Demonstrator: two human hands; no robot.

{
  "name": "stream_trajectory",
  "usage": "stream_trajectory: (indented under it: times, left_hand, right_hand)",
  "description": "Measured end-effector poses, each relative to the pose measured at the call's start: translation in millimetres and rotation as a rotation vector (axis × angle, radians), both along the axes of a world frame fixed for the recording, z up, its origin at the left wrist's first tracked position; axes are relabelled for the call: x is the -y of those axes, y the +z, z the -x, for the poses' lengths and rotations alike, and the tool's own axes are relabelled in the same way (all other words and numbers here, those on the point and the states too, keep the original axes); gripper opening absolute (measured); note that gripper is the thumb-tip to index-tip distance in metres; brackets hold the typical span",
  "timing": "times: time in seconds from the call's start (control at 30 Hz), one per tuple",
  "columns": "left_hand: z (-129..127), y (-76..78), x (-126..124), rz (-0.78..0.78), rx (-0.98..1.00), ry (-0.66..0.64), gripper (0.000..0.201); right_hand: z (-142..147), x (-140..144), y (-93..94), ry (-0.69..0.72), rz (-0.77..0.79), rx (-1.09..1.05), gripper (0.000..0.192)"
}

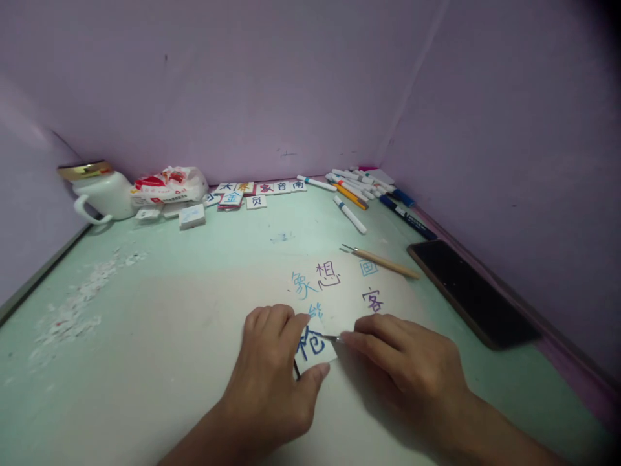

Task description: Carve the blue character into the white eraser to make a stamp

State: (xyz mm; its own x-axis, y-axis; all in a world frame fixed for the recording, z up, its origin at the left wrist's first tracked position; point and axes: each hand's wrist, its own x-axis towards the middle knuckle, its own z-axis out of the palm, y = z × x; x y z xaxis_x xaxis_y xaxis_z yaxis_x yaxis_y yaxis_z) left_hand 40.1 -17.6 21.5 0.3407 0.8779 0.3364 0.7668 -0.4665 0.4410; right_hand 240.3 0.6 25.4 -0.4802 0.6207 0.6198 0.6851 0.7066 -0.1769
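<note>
Near the front of the desk (145, 310), I see my left hand (272, 369) with fingers (295, 323) closed around a small white tile (314, 347) bearing a blue character. My right hand (412, 362) pinches a thin metal-tipped tool (332, 338), its tip touching the tile's edge. Beyond lie a wooden-handled tool (383, 261) and a phone (473, 292).

The right hand (412, 362) hides most of the carving tool (332, 338); beside it, the left hand (272, 375) covers the white tile's (314, 348) left edge.
</note>
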Motion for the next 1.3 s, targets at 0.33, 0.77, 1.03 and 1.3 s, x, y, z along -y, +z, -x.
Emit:
stream_trajectory:
  times: [0.33,0.77,1.03,1.3]
  left_hand:
    - [-0.7,1.4,-0.4,0.010,0.020,-0.004,0.030]
    - [-0.2,2.3,-0.7,0.006,0.029,-0.003,0.027]
    - [0.2,0.7,-0.8,0.009,0.012,0.005,0.030]
    - [1.2,0.4,1.0,0.012,-0.001,0.010,0.034]
  right_hand:
    - [4.2,1.7,2.8,-0.008,-0.030,0.029,0.028]
    - [3.9,-7.9,7.0,0.028,0.111,0.132,0.028]
    - [-2.4,-10.0,6.7,0.060,0.239,0.148,0.028]
    - [-8.0,-16.2,5.1,0.153,0.411,0.051,0.021]
